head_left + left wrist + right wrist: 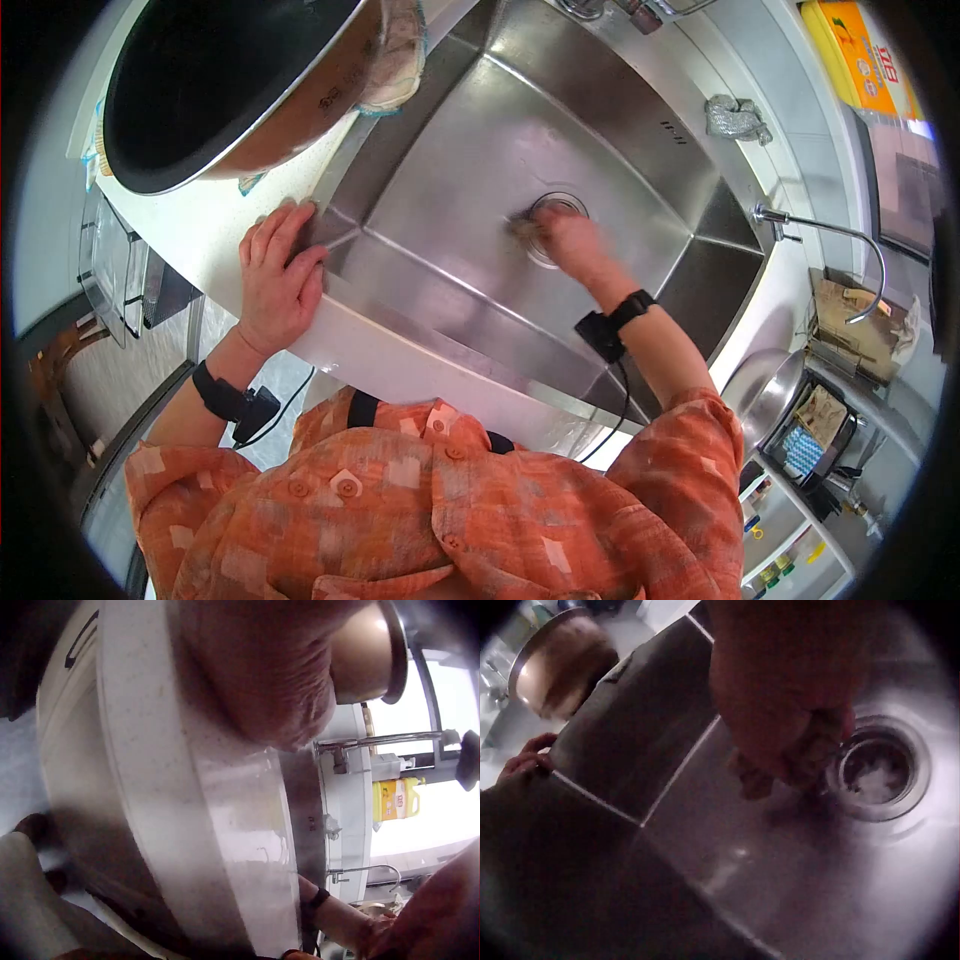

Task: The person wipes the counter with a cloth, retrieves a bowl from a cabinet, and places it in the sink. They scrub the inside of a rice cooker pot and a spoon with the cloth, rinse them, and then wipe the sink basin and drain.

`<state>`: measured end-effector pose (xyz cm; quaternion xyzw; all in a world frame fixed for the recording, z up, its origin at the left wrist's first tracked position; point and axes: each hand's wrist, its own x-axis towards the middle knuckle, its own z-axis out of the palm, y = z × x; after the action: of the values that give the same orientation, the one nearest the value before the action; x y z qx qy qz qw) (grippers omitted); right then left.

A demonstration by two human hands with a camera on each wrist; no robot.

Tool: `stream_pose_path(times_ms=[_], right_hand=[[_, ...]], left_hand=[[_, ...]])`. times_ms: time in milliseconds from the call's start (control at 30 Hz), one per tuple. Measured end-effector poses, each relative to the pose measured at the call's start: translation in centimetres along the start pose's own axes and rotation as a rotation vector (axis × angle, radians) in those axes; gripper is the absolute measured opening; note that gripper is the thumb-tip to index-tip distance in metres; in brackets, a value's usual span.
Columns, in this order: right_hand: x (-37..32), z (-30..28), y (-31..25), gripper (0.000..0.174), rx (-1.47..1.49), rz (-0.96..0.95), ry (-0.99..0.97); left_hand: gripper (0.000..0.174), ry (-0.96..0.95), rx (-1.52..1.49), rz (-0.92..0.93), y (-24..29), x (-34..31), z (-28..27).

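My right hand point(572, 243) is down in the stainless steel sink point(450, 160), blurred, beside the round drain point(541, 262). Its curled fingers hold a crumpled brownish rag point(814, 754) against the sink floor, just at the drain's rim in the right wrist view. Some pale bits lie inside the drain. My left hand point(278, 285) rests on the white counter at the sink's left front corner, fingers extended and holding nothing. Behind it, a large copper-coloured pot point(290, 140) with a dark inside stands tilted on the counter.
A cloth point(398, 65) lies under the pot by the sink's edge. On the back ledge sit a grey crumpled scourer point(737, 119) and a thin curved tap point(850, 228). A yellow jug point(397, 801) stands near the window. To the right is a metal bowl point(765, 385).
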<state>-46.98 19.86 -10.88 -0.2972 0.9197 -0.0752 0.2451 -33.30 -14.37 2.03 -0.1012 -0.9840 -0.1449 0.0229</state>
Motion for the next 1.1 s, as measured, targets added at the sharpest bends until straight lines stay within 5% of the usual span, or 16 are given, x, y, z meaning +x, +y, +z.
stream_pose_path(times_ms=[167, 367, 500, 633, 900, 1033, 1100], right_hand=[[1.7, 3.9, -3.7, 0.023, 0.015, -0.128, 0.014], [1.6, -0.3, 1.7, 0.026, -0.017, 0.141, -0.084], [5.5, -2.8, 2.2, 0.023, 0.101, 0.172, 0.257], [9.9, -1.4, 0.5, 0.024, 0.112, 0.176, 0.372], [3.3, -0.9, 2.5, 0.024, -0.086, 0.091, -0.175], [3.2, -2.8, 7.9, 0.027, 0.184, 0.417, 0.11], [1.8, -3.2, 8.6, 0.03, 0.076, 0.45, 0.256]], left_hand=[[0.014, -0.005, -0.013, -0.012, -0.1, -0.1, 0.0], [0.014, -0.005, -0.016, -0.01, -0.2, -0.2, 0.0], [0.014, 0.019, -0.006, 0.008, -0.1, 0.0, 0.0], [0.014, -0.001, -0.012, -0.012, -0.1, 0.0, -0.1], [0.013, 0.011, -0.021, -0.017, -0.2, -0.1, -0.1], [0.014, 0.014, -0.023, -0.008, -0.2, -0.1, 0.0], [0.013, 0.017, -0.024, 0.001, -0.1, 0.0, 0.0]])
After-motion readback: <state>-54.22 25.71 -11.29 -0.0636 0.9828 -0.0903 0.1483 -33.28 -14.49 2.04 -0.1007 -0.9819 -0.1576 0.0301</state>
